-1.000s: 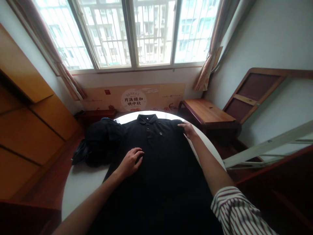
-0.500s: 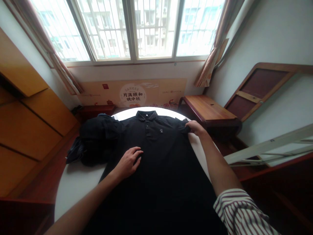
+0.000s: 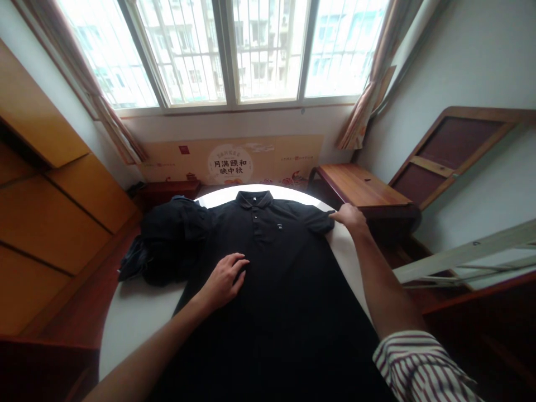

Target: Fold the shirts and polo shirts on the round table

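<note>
A black polo shirt (image 3: 268, 290) lies spread front side up on a round white table (image 3: 134, 329), collar at the far edge and a small pale logo on its chest. My left hand (image 3: 226, 280) rests on the middle of the shirt with its fingers loosely bent and apart, gripping nothing. At the far right, my right hand (image 3: 350, 218) pinches the cuff of the shirt's short sleeve, which lies stretched out sideways. The shirt's lower end runs out of view toward me.
A heap of dark clothes (image 3: 171, 240) lies on the table's left side, against the shirt. Beyond the table are a wooden side table (image 3: 364, 184) at right, a printed banner (image 3: 230, 162) under the window, and wooden cabinets (image 3: 67, 206) at left.
My right hand has moved outward to the right, and the sleeve now lies pulled out flatter. My left hand stays on the shirt. The view has shifted slightly.
</note>
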`<state>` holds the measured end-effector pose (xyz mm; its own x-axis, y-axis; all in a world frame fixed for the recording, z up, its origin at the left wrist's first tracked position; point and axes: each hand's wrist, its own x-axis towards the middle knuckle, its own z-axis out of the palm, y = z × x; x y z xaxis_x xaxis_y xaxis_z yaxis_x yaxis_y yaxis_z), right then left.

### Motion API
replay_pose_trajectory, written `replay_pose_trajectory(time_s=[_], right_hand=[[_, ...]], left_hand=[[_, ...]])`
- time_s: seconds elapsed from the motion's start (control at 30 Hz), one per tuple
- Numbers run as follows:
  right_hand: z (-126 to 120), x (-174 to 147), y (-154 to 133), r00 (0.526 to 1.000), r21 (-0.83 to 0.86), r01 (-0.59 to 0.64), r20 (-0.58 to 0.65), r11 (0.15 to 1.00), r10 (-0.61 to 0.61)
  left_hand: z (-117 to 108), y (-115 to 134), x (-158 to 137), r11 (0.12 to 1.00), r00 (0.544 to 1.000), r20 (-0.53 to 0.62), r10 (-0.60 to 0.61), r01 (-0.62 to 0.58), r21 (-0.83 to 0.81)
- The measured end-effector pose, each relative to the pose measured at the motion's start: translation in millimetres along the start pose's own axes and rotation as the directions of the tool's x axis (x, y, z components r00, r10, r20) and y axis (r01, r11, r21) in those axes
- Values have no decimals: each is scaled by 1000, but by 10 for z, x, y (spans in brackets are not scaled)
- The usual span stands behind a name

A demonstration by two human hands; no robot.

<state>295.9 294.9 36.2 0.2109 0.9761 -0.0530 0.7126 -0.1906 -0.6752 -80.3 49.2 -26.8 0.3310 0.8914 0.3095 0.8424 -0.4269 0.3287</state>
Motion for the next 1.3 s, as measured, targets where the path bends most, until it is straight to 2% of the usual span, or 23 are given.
replay_pose_trajectory(time_s=[0.1,0.2,0.27,0.4,0.57,0.73,0.93,1.17,1.3], right_hand=[[-13,23,-163,993,-142,113,-30,983,-119],[164,92,-411,965,-191,263,69,946,-255],[329,180,-575,943,-207,325,138,923,-302],[594,402,-826,924,-253,371,191,894,-330],[794,613,-982,920,-329,381,222,864,-322],[950,725,-983,915,-402,388,277,829,-294],[1012,817,-916,903,-441,412,318,797,-290],[1122,750,-806,915,-508,400,183,762,-359],[1122,690,-670,933,-528,356,152,771,-327]], left_hand=[[8,7,3,1000,1000,3,-8,8,13],[20,9,5,1000,1000,-11,-8,8,1],[24,11,6,1000,1000,-25,-7,7,-7],[15,26,6,1000,999,-34,-9,8,-8],[14,38,2,1000,999,-39,-7,7,-6],[35,27,4,1000,999,-34,-12,12,1],[22,44,8,1000,999,-31,-19,20,18],[31,38,1,1000,999,-35,-11,12,27],[40,37,3,999,999,-34,-15,16,30]])
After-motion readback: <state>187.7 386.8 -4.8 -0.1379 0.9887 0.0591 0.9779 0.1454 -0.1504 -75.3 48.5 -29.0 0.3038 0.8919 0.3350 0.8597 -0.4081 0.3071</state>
